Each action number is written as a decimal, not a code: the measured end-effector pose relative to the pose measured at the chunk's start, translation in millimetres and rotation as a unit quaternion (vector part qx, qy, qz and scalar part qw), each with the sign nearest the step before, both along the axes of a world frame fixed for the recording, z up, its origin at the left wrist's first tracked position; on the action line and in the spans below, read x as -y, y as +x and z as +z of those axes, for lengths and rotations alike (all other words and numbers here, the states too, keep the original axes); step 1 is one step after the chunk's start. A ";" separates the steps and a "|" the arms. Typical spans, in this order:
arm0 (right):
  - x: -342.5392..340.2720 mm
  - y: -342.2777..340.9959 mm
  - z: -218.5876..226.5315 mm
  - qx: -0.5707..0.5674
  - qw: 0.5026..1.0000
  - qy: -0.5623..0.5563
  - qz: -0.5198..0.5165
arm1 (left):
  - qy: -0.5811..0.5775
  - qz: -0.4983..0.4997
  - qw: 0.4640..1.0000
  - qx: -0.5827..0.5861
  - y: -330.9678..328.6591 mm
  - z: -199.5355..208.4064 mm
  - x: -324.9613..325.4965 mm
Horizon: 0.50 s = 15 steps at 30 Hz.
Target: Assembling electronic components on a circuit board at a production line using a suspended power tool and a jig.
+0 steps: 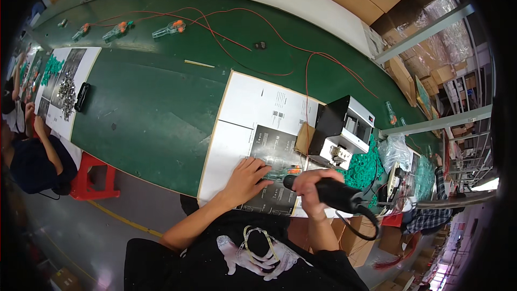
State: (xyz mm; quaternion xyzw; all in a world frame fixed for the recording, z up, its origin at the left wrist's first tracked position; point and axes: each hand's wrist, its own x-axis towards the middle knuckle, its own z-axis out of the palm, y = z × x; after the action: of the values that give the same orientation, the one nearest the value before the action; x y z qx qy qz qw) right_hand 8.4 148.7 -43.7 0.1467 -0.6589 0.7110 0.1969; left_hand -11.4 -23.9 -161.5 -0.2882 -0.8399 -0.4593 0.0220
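A black corded electric screwdriver (pixel 340 195) is gripped in my right hand (pixel 310 187), its front end pointing left. Just ahead of that end lies a small clear plastic part with an orange piece (pixel 293 170), on the printed sheet (pixel 226 145). My left hand (pixel 249 179) rests on the sheet, thumb and forefinger closed on the left end of the clear part. The screwdriver's tip is hard to make out against it. To the right stands a black and white machine (pixel 347 129), with a pile of green rings (pixel 363 167) beside it.
Clear parts with orange pieces (pixel 171 29) and thin red wires (pixel 258 16) lie across the green table (pixel 145 108). Metal pieces (pixel 67 94) and a black object (pixel 82 97) sit far left. Co-workers (pixel 37 159) are at both sides; a red stool (pixel 94 178) stands below.
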 end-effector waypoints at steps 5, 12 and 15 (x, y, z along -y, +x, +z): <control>2.3 -1.6 -17.6 0.026 0.997 -0.038 0.067 | 0.014 -0.004 1.000 0.000 0.1 -1.1 -0.1; 6.6 -4.5 -14.3 0.035 0.995 0.007 0.090 | 0.027 -0.009 1.000 0.008 0.4 -1.0 3.2; 2.7 -3.2 -9.5 0.014 0.996 -0.002 0.087 | 0.026 -0.005 1.000 0.006 0.0 0.2 1.4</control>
State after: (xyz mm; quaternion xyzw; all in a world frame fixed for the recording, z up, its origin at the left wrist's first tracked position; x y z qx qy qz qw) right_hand 5.1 146.1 -53.2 0.1934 -0.6447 0.7289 0.1252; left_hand -11.4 -25.3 -161.3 -0.2888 -0.8262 -0.4831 0.0219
